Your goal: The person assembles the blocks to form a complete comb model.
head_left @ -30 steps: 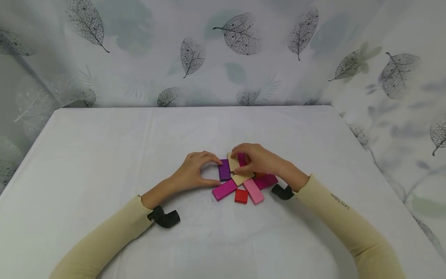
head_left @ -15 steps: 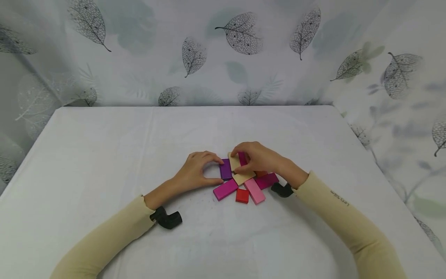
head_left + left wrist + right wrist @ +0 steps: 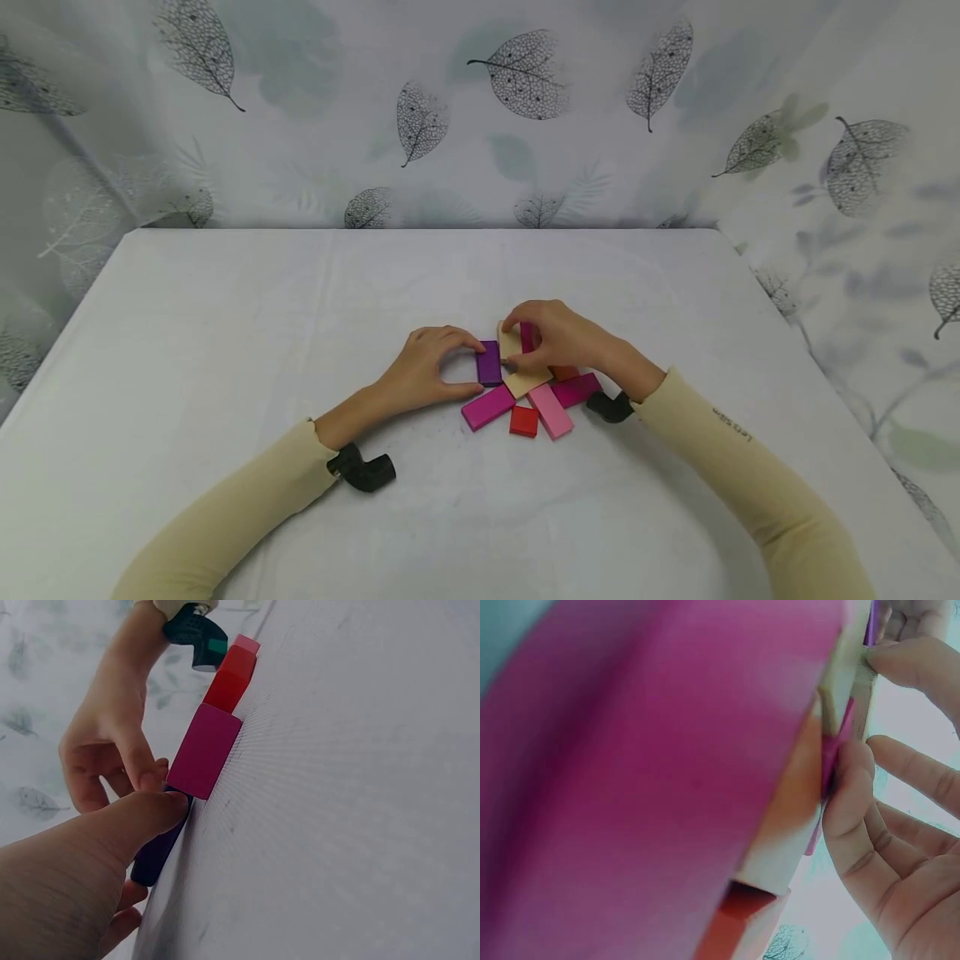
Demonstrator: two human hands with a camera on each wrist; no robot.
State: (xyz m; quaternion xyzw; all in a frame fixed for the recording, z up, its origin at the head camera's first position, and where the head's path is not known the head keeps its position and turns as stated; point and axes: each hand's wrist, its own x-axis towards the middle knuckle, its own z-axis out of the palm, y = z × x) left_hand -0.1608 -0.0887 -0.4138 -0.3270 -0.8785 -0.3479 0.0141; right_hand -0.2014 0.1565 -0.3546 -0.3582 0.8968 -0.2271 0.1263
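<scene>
My left hand (image 3: 422, 367) holds a purple block (image 3: 489, 364) by its two ends, thumb at the near end and a finger at the far end. In the left wrist view, the left thumb also lies beside the magenta block (image 3: 206, 750). My right hand (image 3: 561, 335) pinches a tan block (image 3: 510, 340) between thumb and fingers, just right of the purple one. A second tan block (image 3: 527, 381) lies flat below the right hand. Part of a magenta block (image 3: 527, 335) shows behind the right fingers; an orange block (image 3: 564, 372) is partly hidden under the wrist.
Around these on the white-covered table (image 3: 262, 333) lie a pink block (image 3: 551, 411), a small red block (image 3: 523, 421) and another magenta block (image 3: 577, 389). A black curved fitting sticks out of each sleeve cuff. Leaf-print cloth (image 3: 465, 192) stands behind the table.
The right hand and its tan block have shifted slightly towards the far side, and a gap now shows at the block's near end. The left hand keeps its hold on the purple block.
</scene>
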